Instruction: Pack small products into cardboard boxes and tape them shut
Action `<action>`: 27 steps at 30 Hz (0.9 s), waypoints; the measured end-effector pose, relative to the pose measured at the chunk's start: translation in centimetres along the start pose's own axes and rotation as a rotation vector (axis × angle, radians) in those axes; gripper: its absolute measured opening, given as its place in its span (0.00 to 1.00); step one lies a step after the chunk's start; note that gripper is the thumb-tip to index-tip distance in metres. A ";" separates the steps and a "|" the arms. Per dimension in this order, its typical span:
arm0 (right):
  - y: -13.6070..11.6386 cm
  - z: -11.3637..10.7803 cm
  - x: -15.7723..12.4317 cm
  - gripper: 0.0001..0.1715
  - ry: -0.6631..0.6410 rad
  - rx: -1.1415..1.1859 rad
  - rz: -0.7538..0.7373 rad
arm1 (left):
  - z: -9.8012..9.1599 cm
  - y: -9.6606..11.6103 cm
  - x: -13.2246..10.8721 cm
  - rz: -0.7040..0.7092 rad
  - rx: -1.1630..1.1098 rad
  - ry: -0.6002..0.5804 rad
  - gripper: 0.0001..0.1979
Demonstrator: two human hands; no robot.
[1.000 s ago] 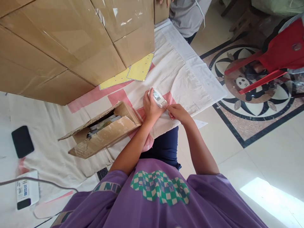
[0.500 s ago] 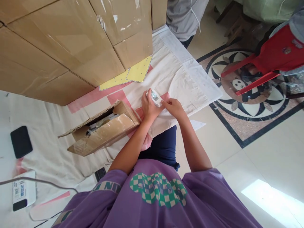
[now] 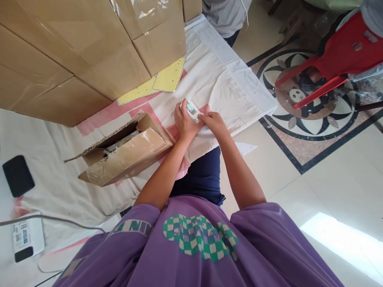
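A small white rounded device with a greyish screen-like panel lies over the cloth-covered table. My left hand wraps around its left side, fingers curled over the far end. At the device's near right end, the thumb and fingers of my right hand are pinched together on its edge. Whether a smaller part is between those fingertips I cannot make out. Just left of my left forearm stands an open cardboard box, with greyish and clear plastic-looking contents partly hidden inside.
Large taped cartons are stacked along the table's far left. Yellow dotted sheets lie at their base. A black phone-like slab and a white printed package sit at left, near a cable. Beyond the table are a red chair and another person.
The whole view has shifted slightly, so the table, box and hands appear a little higher and further left. Both hands keep their hold on the white device.
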State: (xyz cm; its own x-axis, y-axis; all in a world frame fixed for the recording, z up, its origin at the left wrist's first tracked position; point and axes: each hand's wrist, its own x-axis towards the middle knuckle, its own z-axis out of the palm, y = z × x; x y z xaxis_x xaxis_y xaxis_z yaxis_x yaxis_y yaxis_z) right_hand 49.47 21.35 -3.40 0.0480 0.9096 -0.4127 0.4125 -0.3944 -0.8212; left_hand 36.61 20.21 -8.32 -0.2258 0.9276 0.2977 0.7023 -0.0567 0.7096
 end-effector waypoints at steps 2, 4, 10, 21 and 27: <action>-0.1 0.1 0.0 0.24 -0.002 -0.002 0.005 | 0.1 -0.1 0.0 0.008 0.003 0.014 0.44; -0.4 0.0 0.0 0.24 -0.009 -0.022 -0.001 | 0.2 -0.2 0.0 0.023 -0.003 0.026 0.44; -0.8 -0.3 0.1 0.24 -0.074 -0.060 -0.040 | 0.3 -0.6 0.1 0.017 -0.046 0.034 0.46; 1.2 -2.2 -1.0 0.16 -0.233 0.124 -0.176 | 0.3 -0.8 0.2 0.004 -0.061 0.006 0.46; 0.9 -2.7 -1.3 0.13 -0.245 0.154 -0.129 | 0.2 -0.8 0.1 0.002 -0.093 -0.009 0.45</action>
State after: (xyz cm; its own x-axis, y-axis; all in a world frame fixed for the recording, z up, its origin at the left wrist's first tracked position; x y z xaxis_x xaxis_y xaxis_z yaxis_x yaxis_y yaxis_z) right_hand 52.25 20.18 -2.54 -0.2240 0.9023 -0.3683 0.2572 -0.3098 -0.9153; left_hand 36.18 20.46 -8.94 -0.2182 0.9308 0.2932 0.6366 -0.0920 0.7657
